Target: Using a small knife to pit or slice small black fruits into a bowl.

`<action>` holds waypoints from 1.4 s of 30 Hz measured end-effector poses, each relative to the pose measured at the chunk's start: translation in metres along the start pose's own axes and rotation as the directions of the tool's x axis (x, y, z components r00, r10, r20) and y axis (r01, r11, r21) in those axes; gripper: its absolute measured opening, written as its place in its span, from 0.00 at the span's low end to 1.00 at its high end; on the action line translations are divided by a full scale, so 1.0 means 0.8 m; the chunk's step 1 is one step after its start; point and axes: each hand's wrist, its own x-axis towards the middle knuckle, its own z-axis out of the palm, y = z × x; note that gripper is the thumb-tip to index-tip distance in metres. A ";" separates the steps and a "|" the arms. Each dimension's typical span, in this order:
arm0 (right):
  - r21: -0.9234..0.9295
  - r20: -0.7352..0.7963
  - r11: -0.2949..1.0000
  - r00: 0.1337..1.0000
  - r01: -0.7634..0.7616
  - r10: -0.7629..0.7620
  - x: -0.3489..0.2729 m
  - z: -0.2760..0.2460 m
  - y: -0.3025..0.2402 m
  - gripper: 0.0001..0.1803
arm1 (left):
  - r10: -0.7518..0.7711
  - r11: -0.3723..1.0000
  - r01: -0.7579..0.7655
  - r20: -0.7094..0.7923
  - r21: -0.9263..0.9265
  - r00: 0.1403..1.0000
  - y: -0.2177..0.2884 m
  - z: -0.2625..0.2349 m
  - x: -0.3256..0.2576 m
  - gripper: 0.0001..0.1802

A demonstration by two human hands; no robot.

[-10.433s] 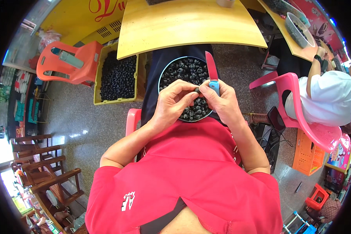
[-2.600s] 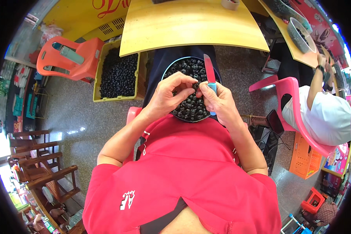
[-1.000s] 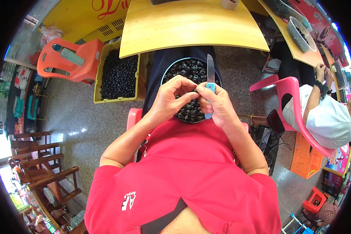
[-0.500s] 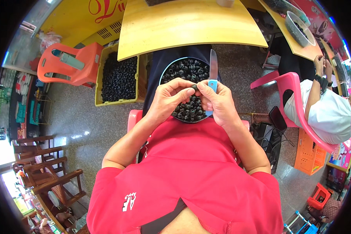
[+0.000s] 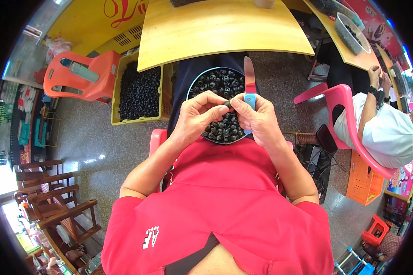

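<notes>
On my lap sits a round bowl (image 5: 188, 93) filled with small, black, round pieces (image 5: 221, 79), many with a paler ring or hollow. Above it my left hand (image 5: 198, 114) pinches one small dark round piece (image 5: 228, 104) between thumb and forefinger. My right hand (image 5: 259, 116) grips a folding-type knife (image 5: 249, 98) by its light blue handle, blade pointing away from me. The thumb and forefinger of that hand meet the dark piece from the right. Both hands hide the middle of the bowl. Exactly what kind the pieces are, I cannot tell.
A yellow crate (image 5: 116, 113) of similar black pieces stands left, beside an orange chair (image 5: 86, 78) bearing a bottle (image 5: 84, 72). Ahead is a yellow tabletop (image 5: 225, 32). At right, another person in white (image 5: 376, 133) sits on a pink chair (image 5: 346, 103), near a clear tub (image 5: 353, 36).
The knife has tipped slightly left with a small turn of my right hand, and its blade now reflects red. My left hand still pinches the dark piece.
</notes>
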 end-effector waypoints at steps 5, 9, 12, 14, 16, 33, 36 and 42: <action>0.109 0.065 0.991 0.995 -0.082 0.075 0.001 0.000 -0.006 0.08 | 0.110 0.993 -0.109 0.016 -0.049 0.994 0.000 0.001 -0.002 0.08; 0.063 0.069 0.995 0.995 -0.074 0.070 -0.001 0.005 -0.003 0.08 | 0.171 0.983 -0.168 0.036 -0.080 0.985 0.002 0.002 0.000 0.08; -0.220 -0.034 0.970 0.993 0.101 -0.111 -0.002 0.008 0.002 0.08 | 0.080 0.975 -0.078 0.003 -0.206 0.997 0.001 0.004 -0.001 0.08; -0.704 0.167 0.480 0.780 0.522 -0.604 -0.001 0.004 0.009 0.08 | 0.054 0.973 -0.055 -0.014 -0.224 0.998 -0.006 0.003 0.001 0.09; -0.745 0.220 0.398 0.760 0.536 -0.611 -0.004 0.009 0.006 0.06 | 0.059 0.974 -0.065 -0.031 -0.219 0.998 -0.009 0.002 -0.001 0.08; -0.913 0.270 0.112 0.789 0.391 -0.551 0.012 -0.004 0.020 0.03 | 0.256 0.954 -0.219 0.179 -0.202 0.950 0.013 0.008 -0.016 0.08; -0.750 0.216 0.443 0.815 0.491 -0.537 0.009 0.014 0.001 0.08 | 0.126 0.967 -0.120 0.012 -0.225 0.992 0.007 0.003 -0.016 0.06; -0.544 0.071 0.790 0.954 0.281 -0.290 -0.005 0.035 -0.006 0.11 | 0.172 0.973 -0.169 0.001 -0.154 0.985 -0.001 0.000 -0.014 0.07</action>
